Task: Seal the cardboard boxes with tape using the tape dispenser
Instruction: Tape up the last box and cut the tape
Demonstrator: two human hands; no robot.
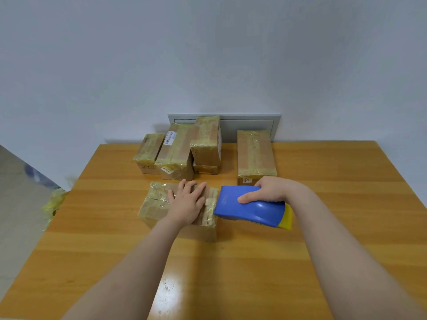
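The near box (155, 205) sat on the worktop (242, 269), left of middle, its top wrapped in yellowish tape. The left grip (186, 202) lay flat on that top with fingers straight and spread, pressing down and clasping nothing. The right grip (269, 190) was curled round the blue dispenser (248, 210), thumb on the near side and fingers over the far side. The dispenser's front end touched the box's right edge, and its yellow end pointed right.

At the back stood a cluster (175, 153) of taped boxes, one of them stacked on a smaller one. A long box (254, 153) lay apart to the right, just behind the right grip. A grey panel (249, 124) was set in the wall behind. A tape wad (54, 202) showed beyond the worktop's left edge.
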